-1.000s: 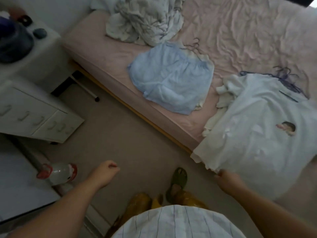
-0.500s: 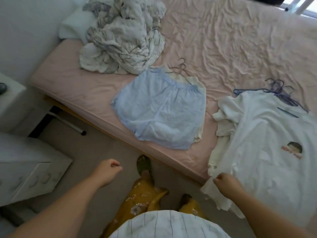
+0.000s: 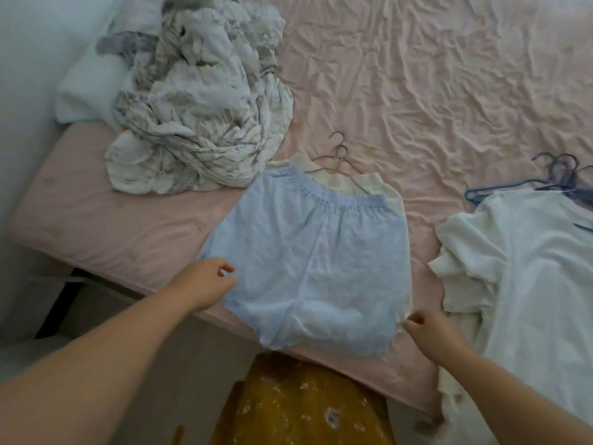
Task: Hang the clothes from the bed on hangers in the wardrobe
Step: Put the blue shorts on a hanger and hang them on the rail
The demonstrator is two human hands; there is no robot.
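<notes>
Light blue shorts [image 3: 314, 258] lie flat near the front edge of the pink bed [image 3: 417, 75]. Under them a cream garment [image 3: 382, 184] sits on a thin wire hanger [image 3: 340, 159]. My left hand [image 3: 208, 284] pinches the shorts' left edge with curled fingers. At the lower right corner of the shorts, where the cream hem shows, my right hand [image 3: 430, 329] pinches with curled fingers. A white T-shirt [image 3: 529, 268] lies at the right and hangs over the bed edge, with several blue hangers [image 3: 558, 175] behind it. No wardrobe is in view.
A crumpled white and grey floral sheet [image 3: 199, 107] is heaped at the bed's back left, beside a white pillow [image 3: 83, 91]. My yellow floral trousers [image 3: 305, 406] stand against the bed edge. Grey floor [image 3: 176, 380] lies to the left below the bed.
I have stepped up to the bed and the view has moved closer. Both hands rose from over the floor onto the blue shorts. My right hand left the white T-shirt's hem.
</notes>
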